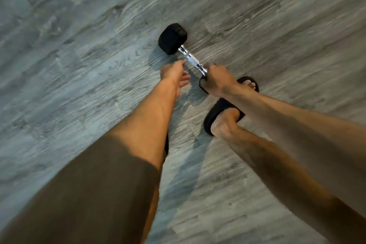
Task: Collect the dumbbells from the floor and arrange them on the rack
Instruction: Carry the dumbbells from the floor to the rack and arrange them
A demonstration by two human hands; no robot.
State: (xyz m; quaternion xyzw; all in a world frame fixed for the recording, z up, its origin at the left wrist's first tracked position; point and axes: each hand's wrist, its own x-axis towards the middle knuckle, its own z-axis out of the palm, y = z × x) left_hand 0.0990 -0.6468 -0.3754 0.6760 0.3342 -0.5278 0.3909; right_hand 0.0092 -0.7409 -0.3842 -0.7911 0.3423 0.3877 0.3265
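Observation:
A black hex dumbbell (172,38) with a chrome handle (193,61) lies on the grey wood-pattern floor, pointing from upper left toward me. My right hand (216,80) is curled over its near end, hiding the near head and gripping where the handle meets it. My left hand (174,76) hovers just left of the handle, fingers apart, holding nothing and not touching the bar. No rack is in view.
My feet in black sandals stand close behind the dumbbell, one (222,119) below my right hand and one (250,83) to its right. My left leg in brown shorts (95,194) fills the lower left. Grey plank floor (79,55) extends all around.

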